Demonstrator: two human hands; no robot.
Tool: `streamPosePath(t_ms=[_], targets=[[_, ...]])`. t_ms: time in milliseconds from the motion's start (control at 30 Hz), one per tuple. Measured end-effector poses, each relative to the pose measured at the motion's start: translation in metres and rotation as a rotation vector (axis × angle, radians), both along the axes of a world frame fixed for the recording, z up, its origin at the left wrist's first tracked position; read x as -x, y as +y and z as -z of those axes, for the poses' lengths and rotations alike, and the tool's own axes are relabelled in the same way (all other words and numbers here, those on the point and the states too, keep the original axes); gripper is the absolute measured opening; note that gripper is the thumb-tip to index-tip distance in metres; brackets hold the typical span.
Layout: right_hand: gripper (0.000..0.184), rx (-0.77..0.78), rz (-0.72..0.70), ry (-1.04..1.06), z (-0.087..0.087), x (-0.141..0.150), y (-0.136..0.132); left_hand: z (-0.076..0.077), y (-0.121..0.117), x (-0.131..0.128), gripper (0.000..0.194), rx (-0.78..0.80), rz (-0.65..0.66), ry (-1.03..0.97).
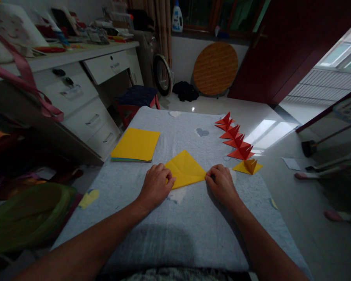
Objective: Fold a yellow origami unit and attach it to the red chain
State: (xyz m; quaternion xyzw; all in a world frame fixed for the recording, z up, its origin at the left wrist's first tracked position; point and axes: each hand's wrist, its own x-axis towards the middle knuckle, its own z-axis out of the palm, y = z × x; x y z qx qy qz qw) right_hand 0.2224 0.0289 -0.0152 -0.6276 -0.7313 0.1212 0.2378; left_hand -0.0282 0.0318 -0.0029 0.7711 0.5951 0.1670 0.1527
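Observation:
A yellow sheet of origami paper (186, 168), folded to a triangle with creases across it, lies on the cloth-covered table. Its peak points away from me. My left hand (157, 182) grips the left corner, thumb and fingers closed on the paper. At the right corner, my right hand (221, 182) pinches the paper between thumb and fingertips. A stack of square paper (137, 144), yellow on top, sits beyond my left hand. To the right of my right hand stands a small yellow folded piece (249, 166), with a row of several red folded pieces (236, 139) behind it.
A light blue cloth with heart shapes covers the table (175, 128). A stool (139, 97) stands past its far left edge. White drawers (76, 93) are at the left, with a green basket (29, 214) below. A washing machine (152, 58) has its door ajar.

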Motion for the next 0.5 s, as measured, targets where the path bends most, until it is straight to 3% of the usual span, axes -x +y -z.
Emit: streamPosePath(t_ms=[500], targets=[[0.01, 0.0, 0.047, -0.039, -0.0001, 0.0036, -0.0032, -0.0058, -0.0004, -0.0022, 0.014, 0.028, -0.03, 0.012]])
